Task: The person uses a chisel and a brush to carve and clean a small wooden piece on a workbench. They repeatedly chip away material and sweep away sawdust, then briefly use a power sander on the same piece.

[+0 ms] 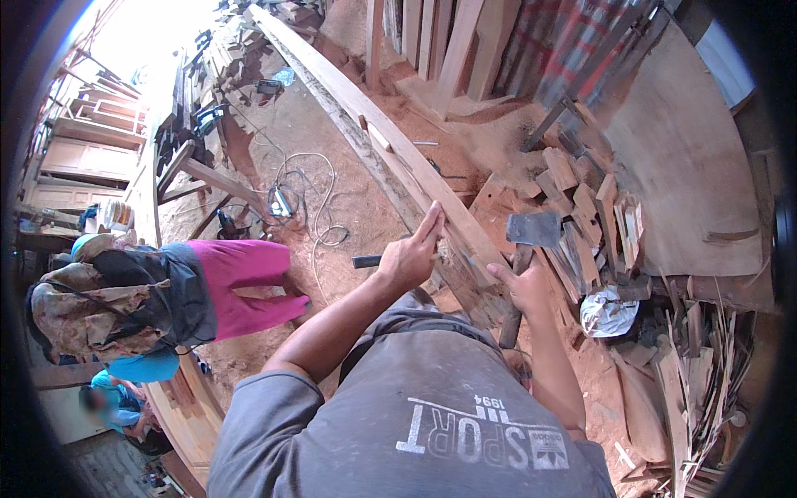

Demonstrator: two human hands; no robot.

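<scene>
A long pale plank (pixel 398 145) runs from the far left toward my body, on top of a rough timber (pixel 357 153). My left hand (pixel 411 256) rests on its near part, index and middle fingers stretched out along the wood. A black handle-like piece (pixel 367 261) sticks out to the left beside that wrist; what it belongs to is hidden. My right hand (pixel 527 286) is closed around the wooden handle of a tool with a square dark metal head (pixel 534 229), held head-up beside the plank's near end. A small wood block (pixel 378 135) lies on the plank farther off.
Wood offcuts (pixel 585 216) are heaped at the right, near a white bag (pixel 610 312). Cables (pixel 320 199) lie on the dusty floor. A person in pink trousers (pixel 249 282) bends over at the left, and another person (pixel 120 402) sits lower left. Boards (pixel 444 50) lean at the back.
</scene>
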